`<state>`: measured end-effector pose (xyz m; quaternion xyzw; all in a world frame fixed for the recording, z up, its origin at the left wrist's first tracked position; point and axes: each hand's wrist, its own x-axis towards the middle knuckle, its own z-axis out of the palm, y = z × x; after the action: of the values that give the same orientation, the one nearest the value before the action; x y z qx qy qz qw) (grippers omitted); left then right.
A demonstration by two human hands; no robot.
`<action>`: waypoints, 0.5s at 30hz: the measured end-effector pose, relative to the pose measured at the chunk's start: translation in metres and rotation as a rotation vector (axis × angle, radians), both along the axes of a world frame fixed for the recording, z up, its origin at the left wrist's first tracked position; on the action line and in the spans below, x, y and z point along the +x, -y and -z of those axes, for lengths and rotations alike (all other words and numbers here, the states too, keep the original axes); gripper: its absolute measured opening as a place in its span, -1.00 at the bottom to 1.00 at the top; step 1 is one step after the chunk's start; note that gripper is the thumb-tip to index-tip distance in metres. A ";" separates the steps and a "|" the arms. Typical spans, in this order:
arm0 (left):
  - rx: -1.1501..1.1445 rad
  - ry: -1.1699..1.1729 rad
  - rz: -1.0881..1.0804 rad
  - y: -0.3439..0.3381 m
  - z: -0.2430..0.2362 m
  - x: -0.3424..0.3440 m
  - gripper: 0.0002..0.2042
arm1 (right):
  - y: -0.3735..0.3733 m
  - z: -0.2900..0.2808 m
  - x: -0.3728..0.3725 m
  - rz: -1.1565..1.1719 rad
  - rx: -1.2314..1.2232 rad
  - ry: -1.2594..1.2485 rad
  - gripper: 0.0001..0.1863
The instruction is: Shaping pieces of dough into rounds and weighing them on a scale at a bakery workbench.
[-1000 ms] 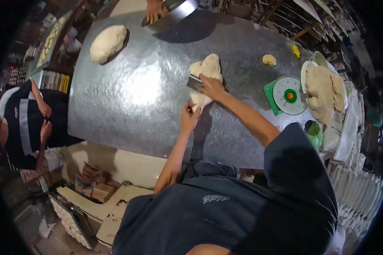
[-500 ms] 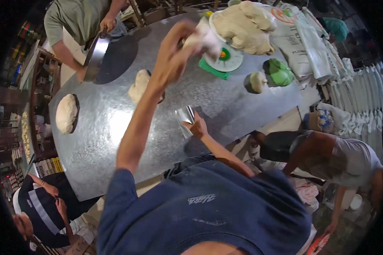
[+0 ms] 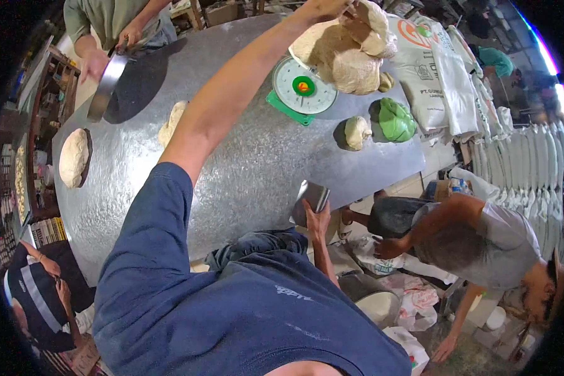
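Note:
At the far edge of the metal table, my left hand is closed on the large heap of pale dough; its fingertips are partly hidden. The heap rests on a white-rimmed pan, beside a green scale with a round white dial. My right hand grips a shiny metal dough scraper low over the table's near edge. A small dough piece lies beside a green plastic bag. Behind my left forearm another dough piece is partly hidden.
An oval dough loaf lies on the left of the table. Across it, a person holds a wide metal blade. White sacks stand at the far right. Another person bends down at my right; one more sits at lower left.
My left hand has moved from above the scale to the far dough heap, taking its dough piece out of clear sight. My right hand and scraper have shifted toward the near edge.

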<state>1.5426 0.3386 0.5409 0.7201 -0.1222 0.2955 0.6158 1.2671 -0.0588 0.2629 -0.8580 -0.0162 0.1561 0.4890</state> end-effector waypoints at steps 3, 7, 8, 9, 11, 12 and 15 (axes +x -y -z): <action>0.106 -0.093 -0.134 -0.014 0.016 -0.015 -0.79 | -0.004 0.004 0.008 -0.015 -0.011 -0.029 -0.39; 0.479 0.134 -0.271 -0.016 0.027 -0.047 -0.60 | -0.024 0.004 0.027 -0.138 -0.084 -0.005 -0.37; 0.497 -0.114 -0.220 -0.015 0.031 -0.057 -0.53 | -0.032 0.002 0.031 -0.161 -0.083 0.045 -0.37; 0.550 -0.116 -0.179 -0.015 0.032 -0.063 -0.43 | -0.039 -0.001 0.035 -0.179 -0.098 0.036 -0.37; 0.548 -0.203 -0.180 -0.015 0.038 -0.082 -0.43 | -0.055 -0.007 0.039 -0.234 -0.162 0.133 -0.38; 0.596 -0.219 -0.208 -0.015 0.042 -0.094 -0.47 | -0.062 -0.009 0.038 -0.232 -0.214 0.106 -0.39; 0.581 -0.007 -0.389 -0.013 0.067 -0.151 -0.52 | -0.077 -0.014 0.026 -0.289 -0.056 0.160 -0.41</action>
<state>1.3912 0.3517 0.4735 0.8761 -0.0597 0.3578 0.3175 1.2935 0.0186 0.2770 -0.8698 -0.1739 0.1565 0.4344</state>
